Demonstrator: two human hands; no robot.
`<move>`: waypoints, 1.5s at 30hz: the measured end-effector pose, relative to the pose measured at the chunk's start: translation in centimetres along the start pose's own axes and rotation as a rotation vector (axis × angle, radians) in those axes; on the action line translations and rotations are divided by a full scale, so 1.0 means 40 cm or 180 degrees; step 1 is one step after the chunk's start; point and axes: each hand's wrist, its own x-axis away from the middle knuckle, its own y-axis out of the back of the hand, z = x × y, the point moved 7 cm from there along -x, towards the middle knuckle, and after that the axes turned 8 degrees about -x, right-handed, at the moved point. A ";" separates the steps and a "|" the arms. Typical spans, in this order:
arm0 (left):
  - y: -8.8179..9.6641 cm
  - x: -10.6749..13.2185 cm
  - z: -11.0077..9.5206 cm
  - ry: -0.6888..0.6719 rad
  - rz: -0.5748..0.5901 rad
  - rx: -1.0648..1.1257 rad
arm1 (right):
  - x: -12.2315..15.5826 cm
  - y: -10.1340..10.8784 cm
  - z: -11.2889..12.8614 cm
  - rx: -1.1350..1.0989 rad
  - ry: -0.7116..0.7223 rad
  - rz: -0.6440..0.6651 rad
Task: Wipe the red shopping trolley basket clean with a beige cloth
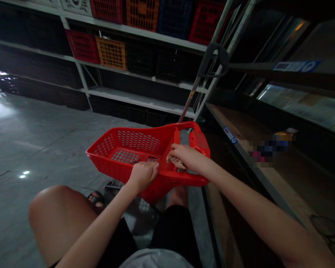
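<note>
A red plastic shopping cart with slotted walls stands right in front of my knees. My left hand is closed over the near rim of its basket, fingers curled inward. In my right hand is a crumpled tan-brown cloth, pressed against the slotted panel at the cart's right end. My right fingers are bent around the cloth and partly hidden. Beside that hand lies the cart's raised red end piece.
White metal shelves at the back hold red, orange, blue and black crates. A pole with a grey loop handle leans there. Along the right runs a wooden shelf bearing a blurred-out item and a thin dark loop.
</note>
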 end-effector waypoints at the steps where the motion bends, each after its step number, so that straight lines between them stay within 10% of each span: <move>1: 0.001 0.005 -0.003 -0.0015 -0.0042 0.0017 | -0.029 -0.001 -0.016 0.0085 0.0015 0.0235; 7: 0.023 0.031 -0.032 0.0155 -0.0724 -0.0103 | -0.204 0.006 -0.071 0.0469 0.0013 0.0990; 16: 0.051 0.050 -0.071 0.0185 -0.1321 -0.0228 | -0.317 -0.024 -0.070 0.0449 -0.0192 0.0908; 28: -0.015 -0.010 0.022 0.0712 -0.0340 -0.0078 | 0.021 0.031 0.136 -0.1887 0.0843 0.1594; 38: -0.033 -0.043 0.044 0.0929 -0.0060 -0.0169 | -0.165 0.007 -0.019 -0.0674 -0.0076 0.0936; 45: -0.046 -0.080 0.063 0.1133 0.0044 -0.0060 | 0.008 0.064 0.133 -0.1641 0.0447 0.1131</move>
